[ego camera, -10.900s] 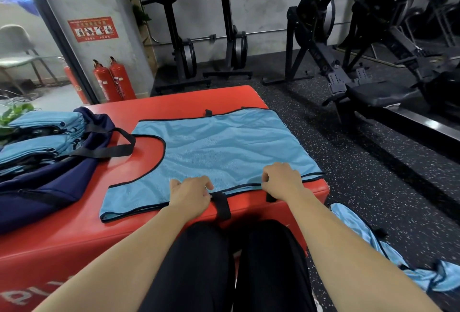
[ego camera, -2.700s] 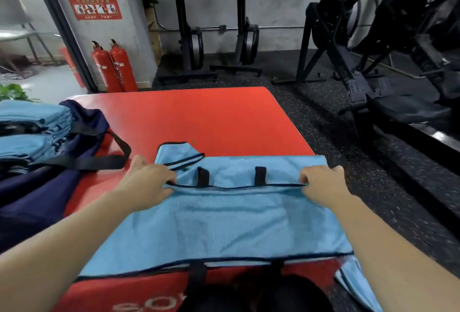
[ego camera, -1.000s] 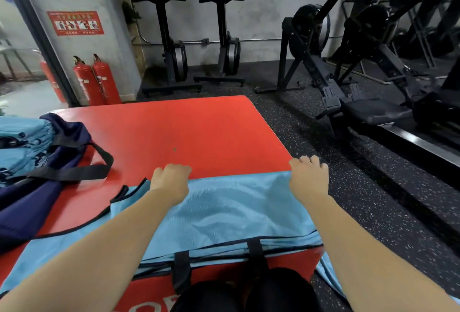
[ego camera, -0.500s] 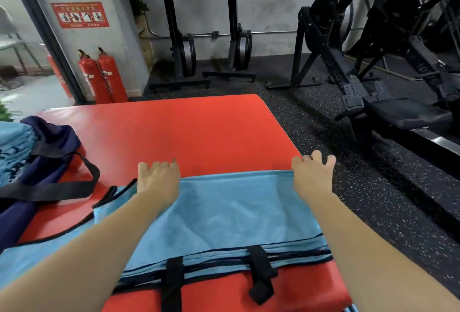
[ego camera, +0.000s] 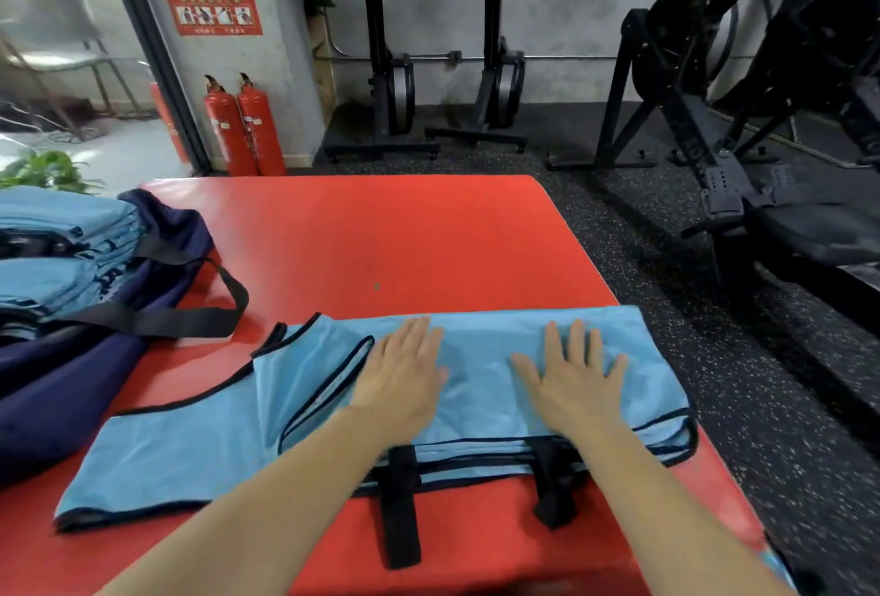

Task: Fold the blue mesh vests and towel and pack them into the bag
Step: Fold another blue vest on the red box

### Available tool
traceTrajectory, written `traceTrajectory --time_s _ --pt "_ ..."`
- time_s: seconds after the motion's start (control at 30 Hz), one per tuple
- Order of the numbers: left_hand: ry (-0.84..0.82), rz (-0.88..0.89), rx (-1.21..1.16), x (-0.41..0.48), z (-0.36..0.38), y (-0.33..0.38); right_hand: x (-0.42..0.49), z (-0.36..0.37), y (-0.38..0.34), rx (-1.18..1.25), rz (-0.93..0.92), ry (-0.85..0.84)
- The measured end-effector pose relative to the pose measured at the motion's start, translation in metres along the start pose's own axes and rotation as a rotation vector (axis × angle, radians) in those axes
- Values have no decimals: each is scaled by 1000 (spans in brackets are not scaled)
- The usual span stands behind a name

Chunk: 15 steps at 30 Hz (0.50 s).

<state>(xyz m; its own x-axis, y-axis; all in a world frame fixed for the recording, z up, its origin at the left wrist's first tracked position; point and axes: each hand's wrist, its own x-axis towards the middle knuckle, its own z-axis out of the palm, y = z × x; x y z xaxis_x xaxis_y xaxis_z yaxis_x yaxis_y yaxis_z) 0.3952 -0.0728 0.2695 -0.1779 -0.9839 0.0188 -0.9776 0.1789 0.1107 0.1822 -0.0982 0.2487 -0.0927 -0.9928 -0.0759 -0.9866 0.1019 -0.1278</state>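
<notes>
Vest (ego camera: 481, 405) lies folded on red table (ego camera: 405, 238), light blue mesh, dark trim, black straps (ego camera: 402, 500) at near edge. We press left hand (ego camera: 405, 379) and right hand (ego camera: 574, 383) flat on it, fingers straight.

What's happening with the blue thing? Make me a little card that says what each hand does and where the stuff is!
left hand: lies flat on the blue vest, fingers straight
right hand: flat on the same vest, fingers spread
blue vest: folded over, lying on the red mat
black straps: stick out at the vest's near edge
bag: dark blue, on the mat's left side, holds folded blue cloth
fire extinguishers: two, red, by the wall
</notes>
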Motion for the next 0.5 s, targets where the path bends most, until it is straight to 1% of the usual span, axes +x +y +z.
traceTrajectory --time_s 0.03,0.07,0.17,0.23,0.37,0.43,0.5 --pt "-75 15 33 -11 6 1 -4 1 3 11 13 -2" --pt "-116 12 56 -20 11 -1 -6 1 6 15 20 -2" --pt "-154 -32 63 -39 15 -23 -12 -6 15 -2 79 -51" --pt "-171 -115 72 -50 7 -39 -18 -10 19 -8 127 -83" --pt "-179 -250 204 -77 -8 -63 -31 -21 13 -63 217 -96" --pt "-164 -294 251 -88 -14 -68 -42 -30 -11 -107 168 -82" --pt "-147 -328 285 -98 -20 -70 -54 -37 -49 -126 22 -63"
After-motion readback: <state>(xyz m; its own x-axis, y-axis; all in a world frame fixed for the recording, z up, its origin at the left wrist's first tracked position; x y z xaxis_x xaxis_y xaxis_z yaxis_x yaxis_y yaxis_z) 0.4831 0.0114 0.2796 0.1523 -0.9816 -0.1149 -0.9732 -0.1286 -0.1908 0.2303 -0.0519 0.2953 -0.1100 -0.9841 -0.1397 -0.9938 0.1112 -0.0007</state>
